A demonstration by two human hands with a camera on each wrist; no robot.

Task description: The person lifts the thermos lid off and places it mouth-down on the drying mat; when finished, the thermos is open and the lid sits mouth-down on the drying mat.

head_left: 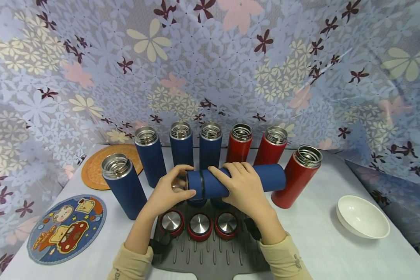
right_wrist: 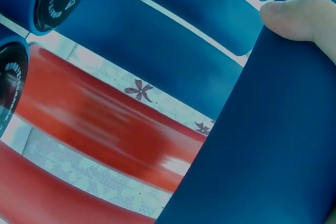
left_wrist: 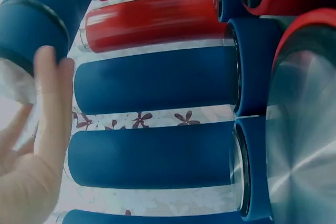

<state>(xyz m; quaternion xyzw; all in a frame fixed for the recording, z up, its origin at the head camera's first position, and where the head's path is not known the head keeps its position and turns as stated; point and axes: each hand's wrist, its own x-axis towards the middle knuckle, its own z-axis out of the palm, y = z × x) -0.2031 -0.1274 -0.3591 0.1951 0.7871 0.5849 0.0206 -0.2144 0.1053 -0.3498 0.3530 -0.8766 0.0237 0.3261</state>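
A blue vacuum flask (head_left: 271,177) lies sideways across both hands, raised above a dark grey ribbed board (head_left: 210,256). My right hand (head_left: 245,190) grips the flask's body; its thumb shows on the blue wall in the right wrist view. At the other end, past a dark ring, my left hand (head_left: 166,194) holds the blue lid (head_left: 195,184) between thumb and fingers. The lid's silvery end is partly covered by that hand. Three red-rimmed lids (head_left: 199,225) with steel tops sit on the board, and blue lids (left_wrist: 257,66) stand behind them, mostly hidden in the head view.
Behind the hands stand several lidless blue flasks (head_left: 124,190) and three lidless red flasks (head_left: 295,179). A blue cartoon mat (head_left: 91,233) and an orange round mat (head_left: 91,171) lie at left. At right sits a white bowl (head_left: 362,217). Floral cloth (head_left: 210,77) hangs behind.
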